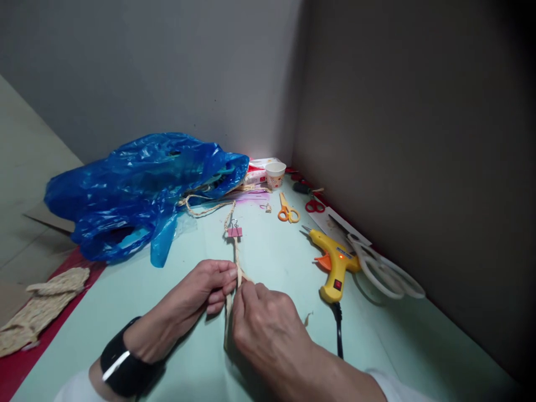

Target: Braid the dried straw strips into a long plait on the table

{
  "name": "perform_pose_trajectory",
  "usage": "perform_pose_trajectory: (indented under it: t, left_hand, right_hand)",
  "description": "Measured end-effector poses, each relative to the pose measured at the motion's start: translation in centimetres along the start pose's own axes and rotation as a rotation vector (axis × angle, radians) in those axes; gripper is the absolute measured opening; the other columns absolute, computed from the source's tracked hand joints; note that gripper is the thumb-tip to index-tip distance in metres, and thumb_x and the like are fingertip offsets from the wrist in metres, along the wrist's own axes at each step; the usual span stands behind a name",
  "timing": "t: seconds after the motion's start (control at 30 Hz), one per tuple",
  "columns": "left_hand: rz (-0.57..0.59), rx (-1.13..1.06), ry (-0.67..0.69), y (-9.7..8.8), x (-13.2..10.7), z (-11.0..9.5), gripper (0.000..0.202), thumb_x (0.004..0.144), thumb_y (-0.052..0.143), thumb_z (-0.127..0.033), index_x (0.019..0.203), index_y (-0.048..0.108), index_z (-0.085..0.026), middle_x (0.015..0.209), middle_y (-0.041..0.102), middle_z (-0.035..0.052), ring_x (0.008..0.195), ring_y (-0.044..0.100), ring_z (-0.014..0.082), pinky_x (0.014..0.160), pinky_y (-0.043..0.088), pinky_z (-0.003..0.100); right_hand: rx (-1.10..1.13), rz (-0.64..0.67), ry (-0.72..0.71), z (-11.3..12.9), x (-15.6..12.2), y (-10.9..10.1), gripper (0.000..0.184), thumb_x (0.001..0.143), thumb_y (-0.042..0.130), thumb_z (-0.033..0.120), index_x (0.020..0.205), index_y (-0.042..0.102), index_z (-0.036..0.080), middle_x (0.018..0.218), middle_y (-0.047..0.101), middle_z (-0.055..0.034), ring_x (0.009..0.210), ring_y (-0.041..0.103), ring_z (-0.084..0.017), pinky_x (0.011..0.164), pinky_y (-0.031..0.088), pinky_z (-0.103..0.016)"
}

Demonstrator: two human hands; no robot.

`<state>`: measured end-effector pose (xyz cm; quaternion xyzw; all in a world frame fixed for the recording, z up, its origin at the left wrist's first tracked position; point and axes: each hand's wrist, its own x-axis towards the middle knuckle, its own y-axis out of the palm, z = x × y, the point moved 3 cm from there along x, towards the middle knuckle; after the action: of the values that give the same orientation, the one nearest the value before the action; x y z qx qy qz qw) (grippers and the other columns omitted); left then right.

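A pale, straw-coloured braid (237,251) runs toward me from a pink binder clip (235,231) on the table. My left hand (213,282) pinches the braid's left side just below the clip. Close beside it, my right hand (263,318) is closed on a strand that leads off to the right. A loose flat strand (228,321) hangs down between the two hands. Beyond the clip, a finished length of braided cord (205,211) curves back to the blue bag. The right fingertips are partly hidden behind the hand.
A blue plastic bag (138,178) lies at the back left, a woven straw piece (46,307) at the left edge. To the right are orange scissors (288,212), a yellow glue gun (337,262) with its cord, and large white-handled scissors (383,273). A paper cup (275,175) stands behind.
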<state>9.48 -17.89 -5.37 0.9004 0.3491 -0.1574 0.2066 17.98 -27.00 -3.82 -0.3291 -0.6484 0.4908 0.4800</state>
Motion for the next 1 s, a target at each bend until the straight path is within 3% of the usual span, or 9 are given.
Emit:
perform_pose_trajectory:
  t: [0.17, 0.27, 0.33, 0.47, 0.57, 0.73, 0.8, 0.93, 1.0]
  left_hand:
    - [-0.066, 0.086, -0.016, -0.3, 0.0, 0.3, 0.024, 0.08, 0.063, -0.027, 0.063, 0.05, -0.016, 0.046, 0.034, -0.0093, 0.037, 0.02, 0.0027, 0.036, 0.019, 0.017]
    - [-0.131, 0.126, 0.001, -0.3, 0.0, 0.2, 0.023, 0.079, 0.065, -0.032, 0.068, 0.052, -0.016, 0.045, 0.036, -0.0101, 0.035, 0.02, 0.0019, 0.034, 0.018, 0.015]
    - [-0.129, 0.139, 0.011, -0.3, 0.0, 0.3, 0.022, 0.081, 0.063, -0.033, 0.071, 0.053, -0.016, 0.046, 0.035, -0.0106, 0.035, 0.021, 0.0014, 0.034, 0.02, 0.014]
    - [-0.141, 0.205, -0.002, -0.6, 0.0, 0.8, 0.023, 0.083, 0.06, -0.038, 0.077, 0.056, -0.015, 0.049, 0.04, -0.0092, 0.033, 0.024, 0.0008, 0.033, 0.02, 0.014]
    - [-0.129, 0.208, -0.022, -0.6, 0.0, 0.9, 0.025, 0.085, 0.056, -0.04, 0.078, 0.057, -0.016, 0.05, 0.041, -0.009, 0.033, 0.025, 0.0007, 0.033, 0.021, 0.014]
    - [-0.186, 0.213, -0.134, -0.2, -0.1, 0.3, 0.024, 0.083, 0.06, -0.038, 0.074, 0.057, -0.016, 0.046, 0.034, -0.0102, 0.036, 0.022, 0.0018, 0.036, 0.015, 0.015]
    - [-0.212, 0.195, -0.164, 0.0, -0.2, 0.0, 0.026, 0.08, 0.063, -0.04, 0.073, 0.058, -0.016, 0.049, 0.035, -0.009, 0.04, 0.023, 0.0027, 0.039, 0.014, 0.016]
    - [-0.224, 0.212, -0.167, 0.2, -0.3, -0.2, 0.029, 0.079, 0.063, -0.044, 0.072, 0.059, -0.016, 0.053, 0.038, -0.0063, 0.045, 0.024, 0.0048, 0.042, 0.014, 0.018]
    - [-0.231, 0.199, -0.166, 0.1, -0.4, 0.0, 0.029, 0.079, 0.062, -0.045, 0.073, 0.059, -0.016, 0.054, 0.037, -0.0063, 0.046, 0.024, 0.0055, 0.043, 0.017, 0.018]
  right_hand:
    - [0.128, -0.002, -0.011, -1.1, 0.0, 0.2, 0.014, 0.08, 0.052, 0.007, 0.084, 0.065, 0.01, 0.073, 0.063, -0.0108, 0.065, 0.058, -0.022, 0.053, 0.04, -0.032]
    - [0.384, 0.028, 0.19, -3.7, 0.4, -0.9, 0.023, 0.091, 0.045, 0.021, 0.08, 0.065, 0.015, 0.076, 0.064, -0.0075, 0.074, 0.058, -0.021, 0.068, 0.043, -0.034]
    - [0.549, 0.038, 0.337, -5.3, 0.8, -1.3, 0.021, 0.092, 0.043, 0.023, 0.089, 0.063, 0.016, 0.09, 0.064, -0.0086, 0.084, 0.058, -0.02, 0.074, 0.043, -0.033]
    - [0.958, 0.272, 0.405, -5.9, 1.4, 0.2, 0.019, 0.093, 0.043, 0.033, 0.091, 0.055, 0.018, 0.08, 0.062, -0.0037, 0.069, 0.056, -0.015, 0.06, 0.039, -0.025]
    - [1.022, 0.311, 0.441, -5.7, 1.5, 1.0, 0.022, 0.094, 0.04, 0.035, 0.086, 0.052, 0.019, 0.078, 0.061, -0.0025, 0.069, 0.055, -0.014, 0.06, 0.038, -0.025]
    - [0.832, 0.183, 0.525, -7.2, 1.6, -0.1, 0.014, 0.092, 0.043, 0.025, 0.083, 0.051, 0.019, 0.074, 0.058, -0.001, 0.066, 0.052, -0.014, 0.062, 0.038, -0.027]
    - [0.748, 0.005, 0.537, -8.1, 1.6, -1.0, 0.008, 0.089, 0.044, 0.019, 0.09, 0.052, 0.019, 0.078, 0.059, -0.0015, 0.066, 0.053, -0.014, 0.06, 0.038, -0.027]
    - [0.529, -0.425, 0.483, -8.8, 1.6, -2.8, 0.021, 0.083, 0.048, 0.012, 0.103, 0.053, 0.017, 0.103, 0.06, -0.0084, 0.087, 0.057, -0.018, 0.072, 0.041, -0.03]
    - [0.622, -0.359, 0.479, -8.6, 1.8, -2.4, 0.021, 0.083, 0.049, 0.013, 0.103, 0.055, 0.018, 0.103, 0.061, -0.0076, 0.086, 0.058, -0.018, 0.071, 0.042, -0.029]
